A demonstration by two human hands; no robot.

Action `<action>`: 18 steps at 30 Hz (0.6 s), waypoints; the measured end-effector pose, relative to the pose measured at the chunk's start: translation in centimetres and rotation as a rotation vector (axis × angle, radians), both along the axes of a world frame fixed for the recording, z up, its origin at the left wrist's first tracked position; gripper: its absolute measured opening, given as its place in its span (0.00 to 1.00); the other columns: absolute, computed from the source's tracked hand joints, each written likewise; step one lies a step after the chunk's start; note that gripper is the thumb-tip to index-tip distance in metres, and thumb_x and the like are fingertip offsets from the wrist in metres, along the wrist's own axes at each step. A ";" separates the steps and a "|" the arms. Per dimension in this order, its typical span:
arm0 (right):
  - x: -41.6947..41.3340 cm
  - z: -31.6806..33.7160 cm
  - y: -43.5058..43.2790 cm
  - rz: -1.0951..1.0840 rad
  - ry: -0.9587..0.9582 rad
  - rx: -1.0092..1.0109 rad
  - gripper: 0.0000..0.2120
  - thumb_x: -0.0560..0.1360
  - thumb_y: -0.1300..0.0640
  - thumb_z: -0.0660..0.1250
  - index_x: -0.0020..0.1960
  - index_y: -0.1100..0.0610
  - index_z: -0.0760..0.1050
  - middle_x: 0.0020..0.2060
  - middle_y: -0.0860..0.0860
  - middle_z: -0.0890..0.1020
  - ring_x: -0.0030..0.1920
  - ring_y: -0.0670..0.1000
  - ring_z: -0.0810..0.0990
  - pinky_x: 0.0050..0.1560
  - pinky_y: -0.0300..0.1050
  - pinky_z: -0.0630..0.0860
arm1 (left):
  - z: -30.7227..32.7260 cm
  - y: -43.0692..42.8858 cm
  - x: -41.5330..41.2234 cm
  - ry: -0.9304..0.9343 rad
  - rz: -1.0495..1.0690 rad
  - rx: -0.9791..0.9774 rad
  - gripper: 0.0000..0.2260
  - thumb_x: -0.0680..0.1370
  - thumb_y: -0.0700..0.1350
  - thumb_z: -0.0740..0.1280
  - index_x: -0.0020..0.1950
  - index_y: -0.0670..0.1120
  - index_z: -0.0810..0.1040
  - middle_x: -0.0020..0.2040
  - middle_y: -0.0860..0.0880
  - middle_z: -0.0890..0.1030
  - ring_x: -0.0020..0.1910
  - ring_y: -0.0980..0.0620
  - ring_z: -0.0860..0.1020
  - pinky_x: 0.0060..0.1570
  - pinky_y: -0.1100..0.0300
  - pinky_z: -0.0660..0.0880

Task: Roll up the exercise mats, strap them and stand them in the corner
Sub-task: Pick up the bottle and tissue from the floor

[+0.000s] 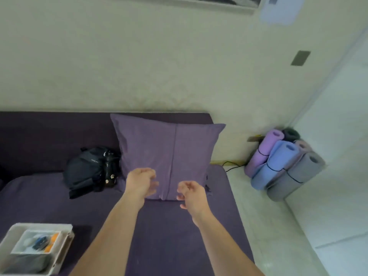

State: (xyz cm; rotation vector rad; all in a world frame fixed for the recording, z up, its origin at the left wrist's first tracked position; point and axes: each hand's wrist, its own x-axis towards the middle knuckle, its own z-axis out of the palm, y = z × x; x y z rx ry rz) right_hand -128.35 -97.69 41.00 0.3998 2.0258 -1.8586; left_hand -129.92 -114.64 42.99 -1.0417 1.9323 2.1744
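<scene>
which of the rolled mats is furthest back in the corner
The dark grey-green rolled foam mat, standing behind all the others; only its top end shows, beside the purple rolled mat.

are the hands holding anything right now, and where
Nothing is held: the left hand and right hand hang loosely curled and empty before the purple cushion.

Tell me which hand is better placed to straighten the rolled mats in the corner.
Right, probably. The right hand is on the side of the rolled mats, which stand at the right, past the sofa. The left hand would have to cross over. Both hold nothing.
</scene>
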 end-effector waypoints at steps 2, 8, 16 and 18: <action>-0.3 0.5 4.6 -0.087 0.026 0.003 0.04 0.79 0.58 0.65 0.50 0.58 0.78 0.38 0.50 0.79 0.35 0.49 0.76 0.32 0.43 0.69 | 0.7 4.4 -1.7 0.016 -0.064 0.005 0.05 0.79 0.37 0.65 0.45 0.45 0.78 0.43 0.43 0.81 0.36 0.45 0.81 0.39 0.55 0.76; -1.8 1.2 18.1 -0.289 0.072 -0.021 0.02 0.79 0.59 0.66 0.47 0.55 0.76 0.38 0.51 0.80 0.34 0.49 0.77 0.30 0.40 0.67 | 0.9 17.6 -5.0 0.018 -0.246 -0.023 0.05 0.79 0.39 0.65 0.53 0.43 0.79 0.47 0.44 0.82 0.41 0.46 0.82 0.41 0.54 0.78; -10.1 -4.3 43.2 -0.336 0.071 -0.011 0.03 0.80 0.59 0.66 0.47 0.54 0.74 0.49 0.58 0.82 0.37 0.49 0.77 0.32 0.39 0.70 | -3.3 38.6 -10.5 -0.031 -0.282 -0.159 0.04 0.78 0.37 0.65 0.48 0.42 0.79 0.43 0.44 0.78 0.37 0.47 0.79 0.36 0.56 0.74; -12.2 -5.5 49.7 -0.309 0.019 0.003 0.04 0.80 0.62 0.65 0.47 0.55 0.74 0.49 0.59 0.81 0.38 0.49 0.76 0.31 0.36 0.70 | -4.5 43.8 -11.9 -0.065 -0.266 -0.182 0.02 0.78 0.38 0.65 0.48 0.43 0.77 0.43 0.44 0.79 0.36 0.48 0.79 0.37 0.54 0.75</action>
